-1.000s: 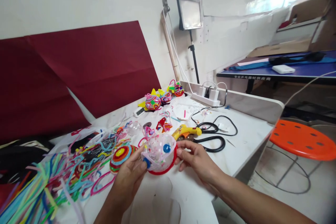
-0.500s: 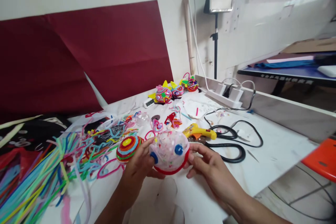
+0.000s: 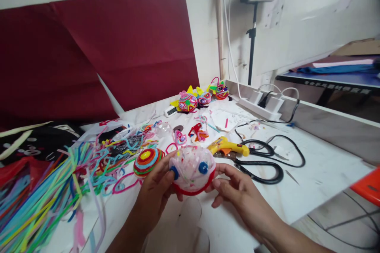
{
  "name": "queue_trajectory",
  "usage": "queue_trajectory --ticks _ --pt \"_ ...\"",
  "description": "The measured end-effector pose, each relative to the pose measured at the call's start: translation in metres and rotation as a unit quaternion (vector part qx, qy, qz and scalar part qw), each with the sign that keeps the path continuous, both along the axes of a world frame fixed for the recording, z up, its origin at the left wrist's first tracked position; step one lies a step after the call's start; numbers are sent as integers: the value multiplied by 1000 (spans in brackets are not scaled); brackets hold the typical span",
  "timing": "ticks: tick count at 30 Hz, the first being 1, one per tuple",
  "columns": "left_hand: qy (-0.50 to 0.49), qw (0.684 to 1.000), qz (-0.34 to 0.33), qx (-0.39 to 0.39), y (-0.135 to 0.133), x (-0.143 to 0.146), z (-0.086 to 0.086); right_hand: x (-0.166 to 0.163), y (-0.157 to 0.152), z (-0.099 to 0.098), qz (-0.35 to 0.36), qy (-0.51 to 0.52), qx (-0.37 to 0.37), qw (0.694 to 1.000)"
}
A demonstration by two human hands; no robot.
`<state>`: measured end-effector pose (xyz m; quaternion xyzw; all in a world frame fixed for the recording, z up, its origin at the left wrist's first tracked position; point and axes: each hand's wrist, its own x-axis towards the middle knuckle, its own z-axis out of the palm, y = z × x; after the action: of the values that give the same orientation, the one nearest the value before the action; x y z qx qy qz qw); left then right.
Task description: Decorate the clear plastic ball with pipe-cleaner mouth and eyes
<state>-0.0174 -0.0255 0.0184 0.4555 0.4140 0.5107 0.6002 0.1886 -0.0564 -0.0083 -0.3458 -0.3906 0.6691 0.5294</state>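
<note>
Left hand [image 3: 156,191] holds the left side of a clear, rounded plastic shell [image 3: 191,178], thumb in front near one blue disc, fingers partly hidden behind. Right hand [image 3: 239,193] is half curled, fingertips at the shell's right edge; whether they grip or only steady cannot be told. Shell is held above the near part of a white tabletop [image 3: 320,189], between both hands. Red fuzzy trim [image 3: 190,192] borders its lower edge; two round blue discs [image 3: 203,168] sit on the front.

Handling (judged): light, thin-walled, fairly stiff; smooth bare plastic likely slippery, and hard squeezing might dent or crack it. Trimmed edge should give better friction; best hold is low on both sides, clear of the discs, whose bond may be weak.

Surroundings, working outward: just left, a round piece wound in red, yellow and blue fuzzy stripes [image 3: 148,162]. Behind the shell, to the right, a yellow glue gun [image 3: 230,147] lies beside scissors with large black loop handles [image 3: 271,182]. Farther left, loose multicoloured pipe cleaners [image 3: 41,193] spread over the surface. Toward the back, three bright fish-like ornaments [image 3: 187,102] in a row; at right, a white power strip [image 3: 263,110] with plugs. Dark red sheet [image 3: 142,47] stands against the wall.
</note>
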Motion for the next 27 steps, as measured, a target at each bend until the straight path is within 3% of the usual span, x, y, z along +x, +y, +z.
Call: queue_trajectory --ticks 8,12,14,17,19,21,23,27 --pt "17 1000 21 -5 2 1 3 -3 1 -3 -12 -25 30 999" --pt "6 1000 22 0 6 -3 3 9 2 -4 -72 -120 79 987" --pt "2 1000 29 9 8 -5 4 24 5 -2 -146 -229 149 951" --pt "-3 999 43 28 10 -6 7 51 18 9 -246 -436 266 824" --pt "-7 998 53 39 12 -6 9 67 31 19 -239 -553 294 742" --pt "-13 997 63 48 13 -6 11 79 46 27 -168 -654 263 689" --pt "-18 996 66 50 13 -6 11 86 61 31 -78 -708 220 667" --pt "-21 997 60 39 13 -6 8 91 82 32 -1 -720 206 663"
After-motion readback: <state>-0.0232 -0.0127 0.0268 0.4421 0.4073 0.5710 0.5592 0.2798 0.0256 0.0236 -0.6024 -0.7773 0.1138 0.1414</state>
